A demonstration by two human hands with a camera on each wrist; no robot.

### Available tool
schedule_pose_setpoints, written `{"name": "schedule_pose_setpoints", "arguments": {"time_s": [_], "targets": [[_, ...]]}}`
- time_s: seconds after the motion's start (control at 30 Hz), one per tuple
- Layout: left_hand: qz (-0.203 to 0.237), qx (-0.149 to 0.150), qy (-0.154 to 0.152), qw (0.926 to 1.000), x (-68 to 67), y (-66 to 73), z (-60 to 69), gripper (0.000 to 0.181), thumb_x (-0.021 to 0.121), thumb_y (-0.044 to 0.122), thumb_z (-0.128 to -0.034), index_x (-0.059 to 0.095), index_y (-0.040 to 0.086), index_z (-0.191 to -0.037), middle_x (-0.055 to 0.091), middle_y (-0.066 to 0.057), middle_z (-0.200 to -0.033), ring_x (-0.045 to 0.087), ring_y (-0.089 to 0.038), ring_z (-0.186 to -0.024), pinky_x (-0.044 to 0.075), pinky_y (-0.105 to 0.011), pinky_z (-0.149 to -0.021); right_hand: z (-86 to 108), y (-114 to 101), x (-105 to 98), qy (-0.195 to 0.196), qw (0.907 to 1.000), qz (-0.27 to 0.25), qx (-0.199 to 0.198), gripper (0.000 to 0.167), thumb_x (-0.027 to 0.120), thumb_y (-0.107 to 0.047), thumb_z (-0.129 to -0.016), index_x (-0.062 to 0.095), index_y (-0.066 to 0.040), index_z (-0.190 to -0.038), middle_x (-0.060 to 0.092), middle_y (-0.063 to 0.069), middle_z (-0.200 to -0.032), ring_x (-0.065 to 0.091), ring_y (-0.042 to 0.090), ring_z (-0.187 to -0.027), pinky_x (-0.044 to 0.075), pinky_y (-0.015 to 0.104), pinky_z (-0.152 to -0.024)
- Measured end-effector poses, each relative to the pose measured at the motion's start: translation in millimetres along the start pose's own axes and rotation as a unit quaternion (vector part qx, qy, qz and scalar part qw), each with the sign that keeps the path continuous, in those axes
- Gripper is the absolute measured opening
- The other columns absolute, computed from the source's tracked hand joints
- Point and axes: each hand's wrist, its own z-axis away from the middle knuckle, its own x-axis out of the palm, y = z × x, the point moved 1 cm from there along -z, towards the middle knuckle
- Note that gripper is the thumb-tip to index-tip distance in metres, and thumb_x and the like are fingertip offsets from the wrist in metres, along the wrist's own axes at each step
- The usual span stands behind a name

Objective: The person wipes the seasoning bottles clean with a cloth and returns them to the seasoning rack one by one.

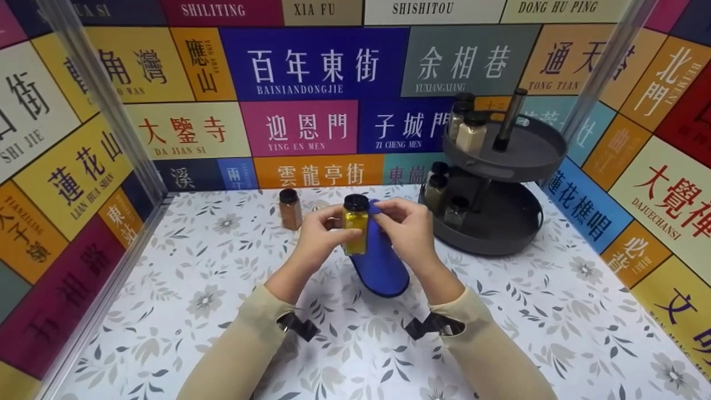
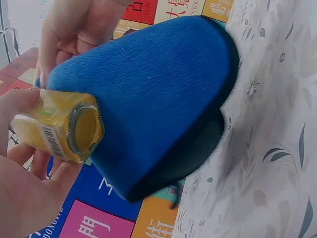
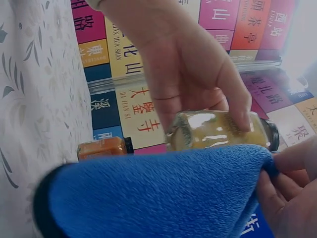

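My left hand [image 1: 325,230] grips a hexagonal glass jar [image 1: 355,230] of yellow contents with a black lid, held upright above the table. In the left wrist view the jar's base [image 2: 85,128] and a barcode label show. My right hand [image 1: 408,225] pinches the top end of a blue fuzzy cloth [image 1: 383,266] with a dark edge. The cloth hangs down just right of the jar; whether they touch I cannot tell. A jar with orange-brown contents [image 1: 290,211] and a black lid stands on the table, left of my left hand.
A dark two-tier round rack [image 1: 516,239] stands at the back right. Small black-lidded jars sit on its upper tier, like one with pale contents [image 1: 472,136], and on its lower tier, like a dark one [image 1: 456,212]. A floral cloth [image 1: 222,300] covers the table; sign-printed walls enclose it.
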Motion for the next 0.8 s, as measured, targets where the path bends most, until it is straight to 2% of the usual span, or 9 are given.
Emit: {"name": "schedule_pose_setpoints", "arguments": {"time_s": [0.17, 0.37, 0.6, 0.8], "targets": [[0.004, 0.000, -0.013, 0.9999, 1.9, -2.6, -0.2, 0.038, 0.086, 0.012, -0.0820, 0.079, 0.008, -0.119, 0.078, -0.006, -0.103, 0.068, -0.022, -0.094, 0.057, -0.031, -0.082, -0.6, -1, -2, 0.029, 0.9988, -0.033, -0.019, 0.014, 0.077, 0.000, -0.093, 0.081, -0.002, -0.106, 0.081, 0.015, -0.099, 0.074, 0.009, -0.079, 0.061, 0.022, -0.067], [-0.003, 0.013, -0.004, 0.9999, -1.0, -4.5, -0.4, 0.031, 0.087, 0.013, -0.0812, 0.080, 0.009, -0.111, 0.070, -0.001, -0.089, 0.062, -0.021, -0.090, 0.053, -0.031, -0.080, -1.0, 1, 0, 0.016, 0.9994, -0.001, -0.031, 0.013, 0.079, -0.004, -0.093, 0.082, -0.004, -0.106, 0.081, 0.013, -0.100, 0.075, 0.011, -0.084, 0.061, 0.022, -0.072], [0.025, 0.010, 0.020, 0.9994, -5.6, -1.4, -1.1, 0.040, 0.088, 0.011, -0.0817, 0.079, 0.006, -0.120, 0.074, -0.005, -0.101, 0.066, -0.021, -0.096, 0.056, -0.030, -0.084, -1.5, 7, 5, -0.030, 0.9993, 0.016, 0.017, 0.012, 0.079, -0.003, -0.092, 0.082, -0.006, -0.103, 0.081, 0.010, -0.098, 0.075, 0.015, -0.085, 0.061, 0.023, -0.073], [0.033, 0.021, 0.044, 0.9982, -10.6, 5.9, -3.9, 0.047, 0.086, 0.004, -0.0801, 0.076, 0.001, -0.126, 0.077, -0.012, -0.113, 0.070, -0.019, -0.096, 0.058, -0.028, -0.087, 0.4, 17, 12, -0.073, 0.9959, 0.044, 0.030, 0.010, 0.079, -0.002, -0.089, 0.082, -0.006, -0.098, 0.081, 0.010, -0.093, 0.075, 0.017, -0.084, 0.059, 0.026, -0.072]]}}
